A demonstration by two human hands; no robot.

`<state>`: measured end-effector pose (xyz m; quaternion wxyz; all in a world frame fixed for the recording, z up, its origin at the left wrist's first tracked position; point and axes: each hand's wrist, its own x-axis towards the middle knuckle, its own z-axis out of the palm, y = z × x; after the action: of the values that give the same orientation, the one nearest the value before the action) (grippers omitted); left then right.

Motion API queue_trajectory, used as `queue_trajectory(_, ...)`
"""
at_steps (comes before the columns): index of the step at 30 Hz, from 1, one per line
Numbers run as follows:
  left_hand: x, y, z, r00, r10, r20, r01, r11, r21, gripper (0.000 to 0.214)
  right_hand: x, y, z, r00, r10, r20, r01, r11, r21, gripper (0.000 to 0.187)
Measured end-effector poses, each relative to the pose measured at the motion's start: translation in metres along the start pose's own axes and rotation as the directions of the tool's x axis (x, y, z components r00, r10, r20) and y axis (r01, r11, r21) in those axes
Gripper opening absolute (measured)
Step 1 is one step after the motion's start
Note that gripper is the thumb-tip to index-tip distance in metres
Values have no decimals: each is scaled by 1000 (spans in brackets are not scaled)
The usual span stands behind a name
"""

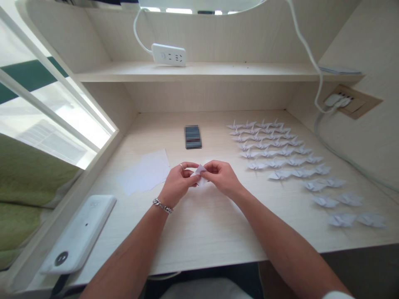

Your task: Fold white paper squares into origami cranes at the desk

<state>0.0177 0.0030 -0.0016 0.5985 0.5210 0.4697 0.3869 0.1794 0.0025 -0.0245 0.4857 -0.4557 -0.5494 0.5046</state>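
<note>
Both hands meet over the middle of the desk [218, 224] and pinch a small white folded paper piece [200, 174]. My left hand [179, 180], with a ring and a chain bracelet, grips its left side. My right hand [222, 176] grips its right side, fingers curled on it. Loose white paper sheets [145, 174] lie flat just left of my hands. Rows of several finished white paper cranes [280, 153] spread over the desk's right half.
A dark phone-like object [193, 137] lies behind my hands. A white flat device [79, 232] sits at the front left edge. A power strip [168, 54] rests on the shelf, its cable running to a wall socket [338, 101] on the right. A window is at left.
</note>
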Motion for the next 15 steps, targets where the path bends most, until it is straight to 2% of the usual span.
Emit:
queue_trajectory(7, -1, 1, 5, 998, -44, 34, 43, 998, 53, 46, 1, 0, 1, 993, -39, -107, 43, 998, 35, 18)
queue_trajectory(11, -2, 3, 7, 996, -64, 57, 61, 997, 53, 46, 1, -4, 0, 991, -26, -130, 30, 999, 28, 20)
queue_trajectory(15, -4, 4, 4, 988, -79, 130, 68, 994, 84, 52, 2, -6, -3, 991, 17, -133, -5, 996, 86, 22)
